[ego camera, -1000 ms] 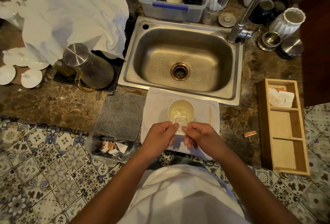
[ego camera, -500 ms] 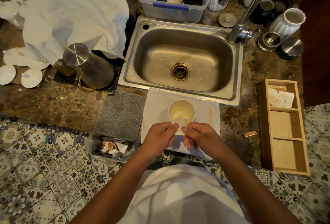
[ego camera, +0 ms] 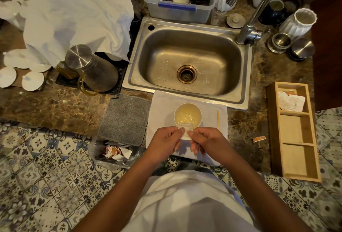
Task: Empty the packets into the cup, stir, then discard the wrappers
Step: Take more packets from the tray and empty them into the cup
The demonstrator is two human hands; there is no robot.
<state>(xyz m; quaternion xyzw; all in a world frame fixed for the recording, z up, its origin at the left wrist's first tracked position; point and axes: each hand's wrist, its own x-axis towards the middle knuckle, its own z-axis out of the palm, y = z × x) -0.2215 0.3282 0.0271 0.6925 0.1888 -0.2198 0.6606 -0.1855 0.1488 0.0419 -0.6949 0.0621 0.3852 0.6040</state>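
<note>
White packet [ego camera: 187, 131] pinched between both hands' fingers [ego camera: 182, 130], over cup [ego camera: 187, 115] near rim.

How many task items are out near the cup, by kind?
Cup: 1
Packet pinched by left hand and right hand: 1
Stir stick: 1
Torn strip on the counter: 1
Total: 4

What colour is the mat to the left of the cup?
Grey, a speckled mid-grey mat, seen in the head view, left of the cup.
</note>
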